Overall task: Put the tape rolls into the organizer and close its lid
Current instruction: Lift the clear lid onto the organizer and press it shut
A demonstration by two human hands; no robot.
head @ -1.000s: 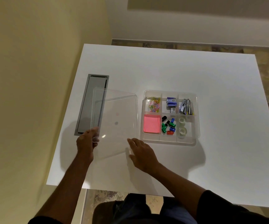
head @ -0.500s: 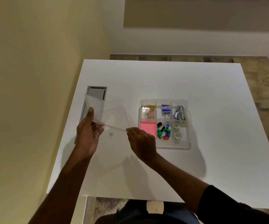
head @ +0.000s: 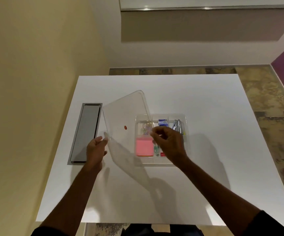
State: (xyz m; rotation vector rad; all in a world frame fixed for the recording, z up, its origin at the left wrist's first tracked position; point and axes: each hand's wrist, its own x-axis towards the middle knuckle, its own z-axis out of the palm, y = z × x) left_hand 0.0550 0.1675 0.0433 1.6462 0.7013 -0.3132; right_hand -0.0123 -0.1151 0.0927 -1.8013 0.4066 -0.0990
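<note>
The clear lid is lifted off the table and tilted, its far corner raised. My left hand grips its near left corner. My right hand pinches its near right edge, above the organizer. The clear organizer sits on the white table with its compartments showing a pink note pad, coloured paper clips, a blue box and metal clips. My right hand hides the compartment where the tape rolls lie.
A grey recessed cable tray is set into the white table at the left. A yellow wall runs close along the left. Patterned floor lies beyond the far and right edges.
Both hands have raised the lid from flat on the table and carried it to the right, so its right edge now overlaps the organizer. The camera has tilted upward.
</note>
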